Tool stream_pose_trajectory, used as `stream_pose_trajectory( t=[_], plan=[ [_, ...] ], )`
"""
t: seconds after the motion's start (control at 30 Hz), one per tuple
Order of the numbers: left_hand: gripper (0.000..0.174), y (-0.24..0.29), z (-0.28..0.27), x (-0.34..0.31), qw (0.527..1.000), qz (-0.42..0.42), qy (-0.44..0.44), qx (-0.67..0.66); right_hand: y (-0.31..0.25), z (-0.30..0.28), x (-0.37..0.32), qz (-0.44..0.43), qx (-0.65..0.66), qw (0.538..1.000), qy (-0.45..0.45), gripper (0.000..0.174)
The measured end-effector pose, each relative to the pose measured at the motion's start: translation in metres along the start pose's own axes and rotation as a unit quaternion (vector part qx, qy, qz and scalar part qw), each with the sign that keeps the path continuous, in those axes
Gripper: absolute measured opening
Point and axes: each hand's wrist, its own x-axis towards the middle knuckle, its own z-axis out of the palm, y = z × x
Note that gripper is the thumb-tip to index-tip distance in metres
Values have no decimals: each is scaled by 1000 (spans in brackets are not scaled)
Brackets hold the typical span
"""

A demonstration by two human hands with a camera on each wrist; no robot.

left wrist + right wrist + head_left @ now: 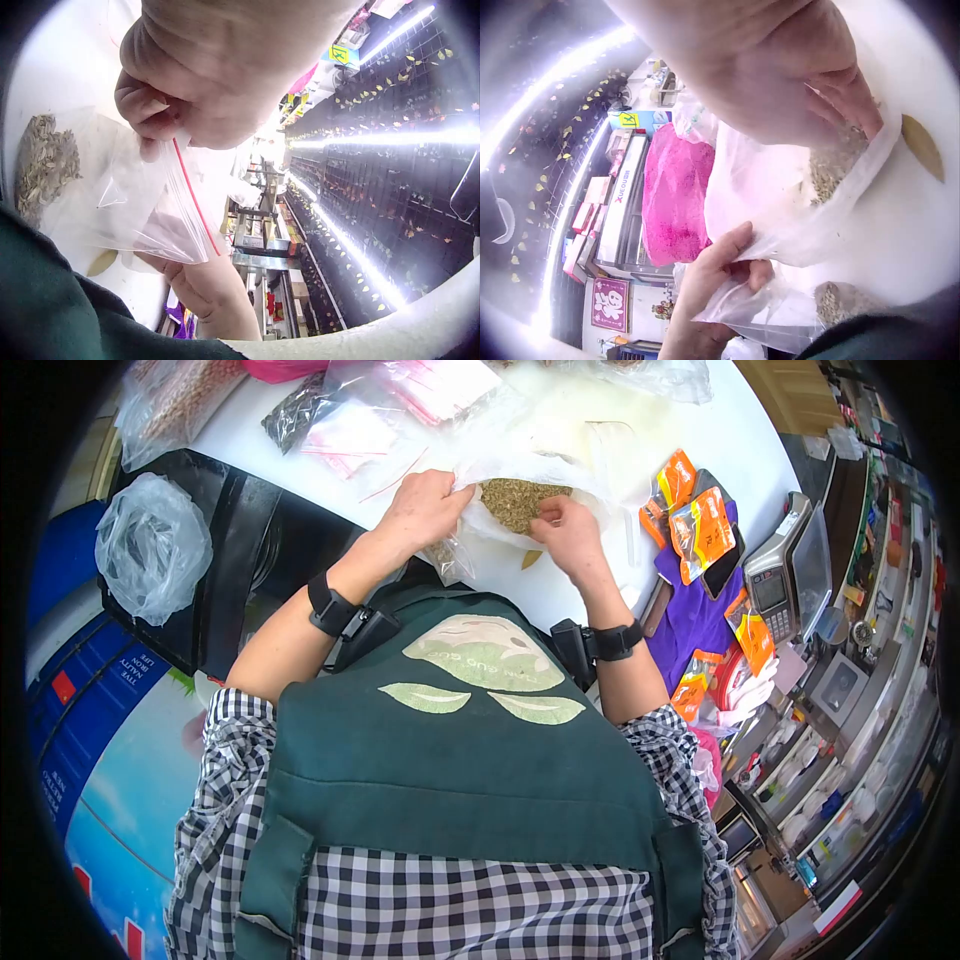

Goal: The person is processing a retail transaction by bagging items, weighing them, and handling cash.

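- Head view, main item: clear plastic zip bag (500,530), soft and crumpled. It lies on the white counter (740,430) close to its near edge, right in front of the person and between both hands.
- Contents: flat heap of greenish-brown seeds (512,502), fine and dry-looking, gathered in the middle of the bag. The rest of the bag is see-through film.
- Closure: red zip strip (195,199) along the bag's mouth, running slantwise down from the left fingers.
- Left hand (425,505): closed in a pinch on the bag's left edge, with thumb and fingertips (142,105) clamped at the upper end of the red strip.
- Right hand (568,535): fingers curled, gripping the bag's right edge just beside the seeds.
- Dry brown leaf (530,558): single and loose on the counter, just beside the right hand on the near-edge side.
- Second small clear bag (847,300): holds similar seeds, at the near edge below the left hand.
- Far edge, clear packaging: a pile of empty zip bags with pink strips (440,385). Beside it are a small bag of dark dried matter (295,410) and a large bag of brownish contents (180,395).
- Right edge: orange printed packets (690,510) lying on a purple cloth (690,620), with an electronic scale (785,570) just past them.
- Off the left edge: black case (240,550) with a crumpled clear bag (150,545) resting on it. The bag's contents cannot be made out.
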Motion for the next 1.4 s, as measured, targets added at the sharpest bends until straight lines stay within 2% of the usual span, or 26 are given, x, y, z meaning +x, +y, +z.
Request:
stream_pose_trajectory(
  t=[0.07, 0.1, 0.17, 0.2, 0.27, 0.3, 0.37, 0.4, 0.53, 0.6, 0.63, 0.67, 0.7, 0.77, 0.87, 0.9, 0.97, 1.0, 1.07, 1.1, 1.13, 1.17, 1.23, 1.27, 1.33, 1.4],
  plan=[
    [47, 0, 1, 0, 1000, -3, -16, -4, 3, 16, 1, -7, 117, 993, -19, 34],
    [47, 0, 2, 0, 1000, -3, -16, -4, 0, 17, 1, -7, 117, 993, -19, 34],
    [47, -4, 5, 0, 1000, 13, -4, 3, -7, 17, 2, -15, 220, 975, 9, 33],
    [47, -5, 5, -1, 1000, 13, -5, 4, -14, 11, 0, -15, 221, 975, 8, 33],
    [48, -3, 2, -1, 1000, 3, -1, -12, -29, -7, -6, -51, 67, 996, -27, 32],
    [48, -3, 1, -1, 1000, 3, -1, -12, -28, -3, -8, -51, 66, 996, -26, 32],
    [46, -2, 1, -1, 1000, 8, 1, -4, -24, 11, -13, -173, 76, 978, -83, 29],
    [46, -2, 2, 0, 1000, 9, 1, -4, -25, 16, -15, -212, 47, 974, -64, 29],
    [47, -6, 4, 2, 1000, 15, 16, 4, -21, 3, -18, -189, 128, 974, 2, 26],
    [49, -3, 4, 0, 1000, 20, 21, 3, -10, -23, -21, -133, 194, 971, 36, 22],
    [49, 1, 0, -2, 1000, 7, 2, -17, -2, -33, -22, -103, 238, 961, 96, 17],
    [49, 3, -2, -3, 999, -7, -17, -36, 16, -41, -19, -92, 211, 955, 187, 15],
    [49, 3, -2, -3, 999, -7, -16, -37, 29, -53, -17, -66, 22, 958, 277, 15],
    [48, 4, -2, -2, 1000, 1, -1, -4, 48, -64, -17, -88, -188, 908, 364, 29],
    [48, 5, 1, -2, 1000, 11, 6, 10, 68, -51, -7, -88, -238, 892, 373, 41],
    [48, 7, 0, -2, 1000, 12, 3, 12, 72, -48, -3, -85, -237, 892, 375, 41],
    [50, 14, -5, -1, 999, -18, -34, 8, 79, -43, 5, -22, -193, 929, 315, 47],
    [50, 10, -2, 1, 999, -17, -35, 10, 75, -46, 4, -12, -112, 952, 285, 42],
    [47, -3, 5, 6, 997, 27, 29, 60, 72, -53, -4, -3, -92, 955, 281, 39],
    [47, -3, 4, 5, 997, 27, 28, 61, 74, -57, -10, 5, -73, 958, 276, 35],
    [46, -3, 4, 5, 997, 35, 39, 57, 77, -62, -19, 64, -41, 963, 260, 33],
    [46, -3, 4, 5, 996, 44, 50, 53, 80, -65, -32, 65, -41, 963, 260, 33],
    [46, -4, 3, 8, 997, 27, 43, 57, 68, -77, -70, -79, 62, 949, 299, 37],
    [46, -4, 4, 9, 997, 10, 36, 62, 66, -83, -89, -79, 62, 949, 298, 37],
    [47, -5, 8, 9, 995, 24, 74, 61, 62, -92, -119, -48, 65, 990, 120, 42],
    [49, -5, 11, 10, 992, 41, 106, 63, 46, -89, -129, -39, 17, 996, 79, 43]
  ],
)
